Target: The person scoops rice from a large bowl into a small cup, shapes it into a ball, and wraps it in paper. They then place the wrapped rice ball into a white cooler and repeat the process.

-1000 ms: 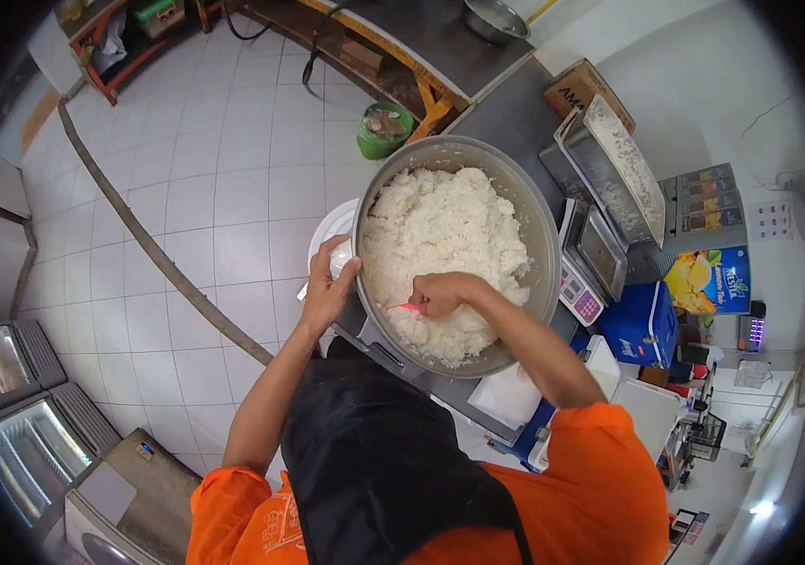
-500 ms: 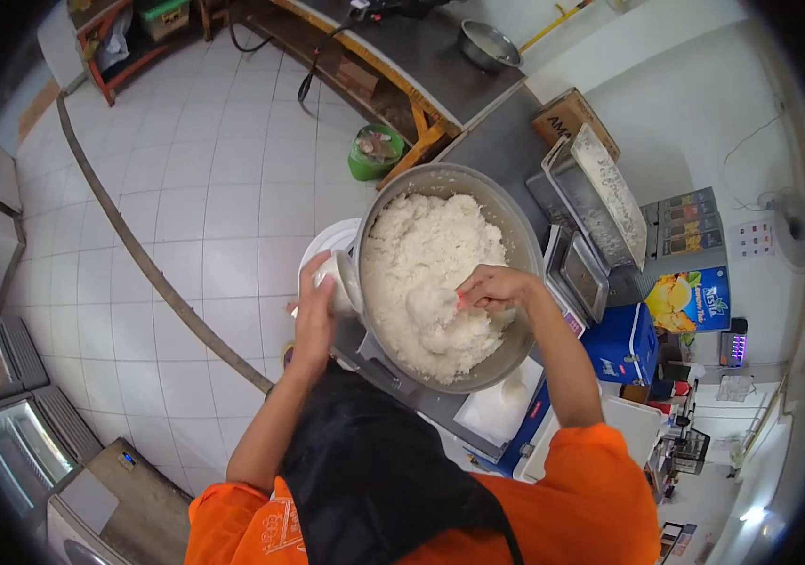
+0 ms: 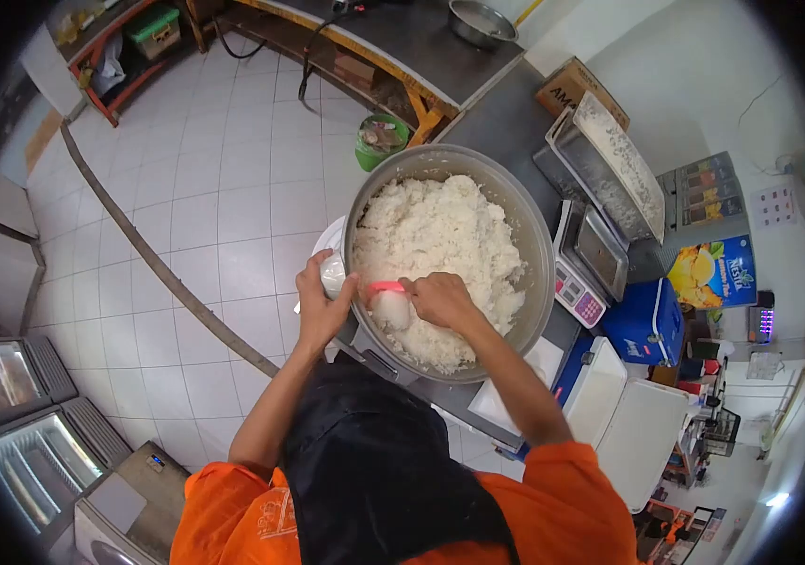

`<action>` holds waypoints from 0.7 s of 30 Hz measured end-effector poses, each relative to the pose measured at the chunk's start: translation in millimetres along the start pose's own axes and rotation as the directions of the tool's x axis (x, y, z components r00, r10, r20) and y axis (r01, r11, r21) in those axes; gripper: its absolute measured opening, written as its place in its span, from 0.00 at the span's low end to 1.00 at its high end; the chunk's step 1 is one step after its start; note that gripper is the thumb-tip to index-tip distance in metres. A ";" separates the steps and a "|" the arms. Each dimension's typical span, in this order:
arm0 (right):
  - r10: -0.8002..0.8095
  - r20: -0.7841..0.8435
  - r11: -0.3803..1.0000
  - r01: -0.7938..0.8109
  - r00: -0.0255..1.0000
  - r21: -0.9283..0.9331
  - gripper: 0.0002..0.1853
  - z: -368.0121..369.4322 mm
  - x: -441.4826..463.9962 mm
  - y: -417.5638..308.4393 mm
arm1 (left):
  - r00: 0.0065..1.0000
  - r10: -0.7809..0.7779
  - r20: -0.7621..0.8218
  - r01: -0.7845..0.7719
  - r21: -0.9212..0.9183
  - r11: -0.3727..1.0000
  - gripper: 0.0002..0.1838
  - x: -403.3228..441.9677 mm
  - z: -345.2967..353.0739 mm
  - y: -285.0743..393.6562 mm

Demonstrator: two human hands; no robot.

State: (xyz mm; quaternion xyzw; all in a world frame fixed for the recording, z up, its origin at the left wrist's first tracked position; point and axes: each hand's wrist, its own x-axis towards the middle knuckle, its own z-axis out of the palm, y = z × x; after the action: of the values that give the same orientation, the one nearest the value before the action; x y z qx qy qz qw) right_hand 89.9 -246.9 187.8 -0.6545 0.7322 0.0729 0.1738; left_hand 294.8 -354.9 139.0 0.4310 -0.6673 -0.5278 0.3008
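A wide metal pot (image 3: 541, 311) full of cooked white rice (image 3: 450, 226) stands in front of me. My right hand (image 3: 440, 299) is closed round the pink handle of a rice paddle (image 3: 386, 286), over the near left part of the rice. The paddle's pale end seems to be against the rice, close to the pot's left rim. At that rim, just outside the pot, my left hand (image 3: 321, 306) grips a small whitish bowl (image 3: 332, 273). Fingers partly cover the bowl, and its contents cannot be made out.
Right of the pot are a digital scale (image 3: 579, 287), a metal tray (image 3: 610, 169) with rice stuck to it and a blue cooler box (image 3: 643, 325). A green bin (image 3: 381, 141) stands on the floor behind the pot. A metal basin (image 3: 481, 24) sits on the far counter.
My right hand and the paddle have moved left across the rice, toward the bowl and the pot's left rim. The bowl stays in my left hand, turned somewhat differently.
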 end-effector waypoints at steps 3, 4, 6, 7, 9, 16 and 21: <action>-0.101 0.176 0.994 0.092 0.979 0.057 0.15 -0.8 3.9 8.0 | 0.997 -0.054 0.063 0.062 -0.132 0.989 0.32 7.1 3.6 -25.0; -0.103 0.184 0.994 0.094 0.978 0.058 0.15 2.2 7.1 14.9 | 0.996 -0.062 0.063 0.070 -0.133 0.989 0.32 6.4 4.1 -24.6; -0.243 0.332 0.941 0.139 0.911 0.308 0.15 17.6 16.9 35.5 | 0.994 -0.078 0.079 0.097 -0.279 0.955 0.31 4.2 6.9 -22.5; -0.240 0.337 0.942 0.135 0.910 0.307 0.15 29.7 25.1 47.2 | 0.993 -0.081 0.082 0.101 -0.283 0.954 0.31 4.3 7.5 -22.2; -0.459 0.469 0.813 0.144 0.755 0.564 0.15 45.0 38.7 61.8 | 0.992 -0.092 0.089 0.117 -0.338 0.934 0.30 2.5 6.4 -19.7; -0.287 0.789 0.722 -0.418 0.544 0.551 0.12 -2.8 32.7 61.5 | 0.969 -0.174 0.174 0.231 -0.399 0.887 0.29 -3.1 -12.8 13.3; -0.149 0.606 0.548 -0.445 0.781 0.708 0.07 -61.0 -4.4 86.2 | 0.928 -0.265 0.262 0.321 -0.922 0.215 0.27 -14.2 -33.1 79.1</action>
State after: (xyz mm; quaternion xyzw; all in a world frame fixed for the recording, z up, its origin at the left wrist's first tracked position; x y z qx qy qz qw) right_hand -4.2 -251.7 235.6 -0.3667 0.6384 -0.0580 0.6743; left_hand 309.1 -351.3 224.6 0.2690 -0.1304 -0.8767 0.3768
